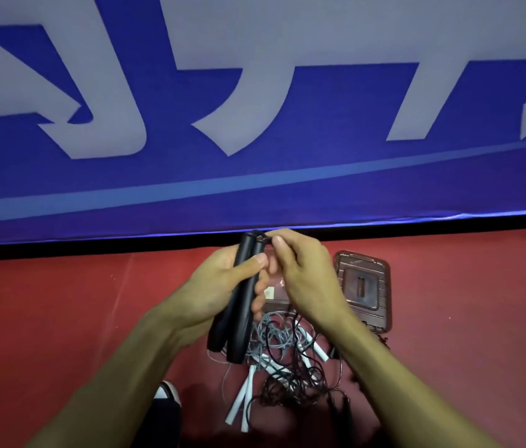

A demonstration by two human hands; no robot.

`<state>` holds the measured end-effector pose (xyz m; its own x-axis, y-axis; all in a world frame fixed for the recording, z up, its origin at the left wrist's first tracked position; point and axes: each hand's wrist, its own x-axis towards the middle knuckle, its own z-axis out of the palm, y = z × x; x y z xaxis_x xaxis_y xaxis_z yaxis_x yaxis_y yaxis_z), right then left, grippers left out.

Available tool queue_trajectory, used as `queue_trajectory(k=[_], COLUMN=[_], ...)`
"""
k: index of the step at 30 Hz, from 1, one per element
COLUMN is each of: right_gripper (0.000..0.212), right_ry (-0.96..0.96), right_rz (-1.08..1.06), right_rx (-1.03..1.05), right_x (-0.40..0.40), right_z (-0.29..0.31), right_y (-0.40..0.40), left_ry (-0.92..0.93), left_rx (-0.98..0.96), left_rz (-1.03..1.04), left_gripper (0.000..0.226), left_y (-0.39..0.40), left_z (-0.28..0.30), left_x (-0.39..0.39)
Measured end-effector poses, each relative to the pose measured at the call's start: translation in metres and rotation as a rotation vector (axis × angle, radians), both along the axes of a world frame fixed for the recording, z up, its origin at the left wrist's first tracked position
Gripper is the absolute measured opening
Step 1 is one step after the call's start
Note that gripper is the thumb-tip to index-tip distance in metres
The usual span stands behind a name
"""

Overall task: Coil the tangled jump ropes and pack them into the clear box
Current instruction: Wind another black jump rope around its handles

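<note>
My left hand [219,286] grips two black jump rope handles [240,318] side by side, held upright above the floor. My right hand [300,270] pinches at the handles' top ends, fingers closed there. Below my hands lies a tangle of grey and black ropes [287,360] with white handles [239,399] sticking out. The clear box [274,299] sits on the floor behind the tangle, mostly hidden by my hands. Its clear lid [363,286] lies flat to the right of it.
The floor is a red mat [61,318]. A blue banner with large white letters [255,108] stands along the far edge. A shoe tip [166,391] shows at the lower left, near the white handles.
</note>
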<state>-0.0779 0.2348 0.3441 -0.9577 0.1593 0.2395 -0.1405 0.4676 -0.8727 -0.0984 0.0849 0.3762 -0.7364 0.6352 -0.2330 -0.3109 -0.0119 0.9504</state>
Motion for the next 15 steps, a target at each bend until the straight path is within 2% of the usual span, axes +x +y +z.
queue_trajectory(k=[2,6,9,13,15], right_gripper=[0.032,0.025,0.03,0.032,0.032], right_ry=[-0.004,-0.018,-0.038,-0.016,-0.005], right_rz=[-0.032,-0.11,-0.136,-0.136,-0.116], right_rx=[0.056,0.033,0.041,0.131,0.132], right_x=[0.002,0.004,0.005,0.016,0.023], right_z=[0.001,0.004,0.01,0.016,0.017], right_y=[-0.002,-0.002,0.007,0.017,0.018], left_ry=[0.025,-0.098,-0.048,0.045,0.171], left_rx=[-0.034,-0.014,-0.03,-0.028,-0.086], left_rz=[0.033,0.115,0.122,0.001,-0.068], left_gripper=[0.021,0.044,0.045,0.045,0.033], left_y=[0.0,0.007,0.014,0.015,0.016], left_z=[-0.002,0.002,0.002,-0.006,-0.006], left_x=[0.006,0.008,0.006,0.006,0.005])
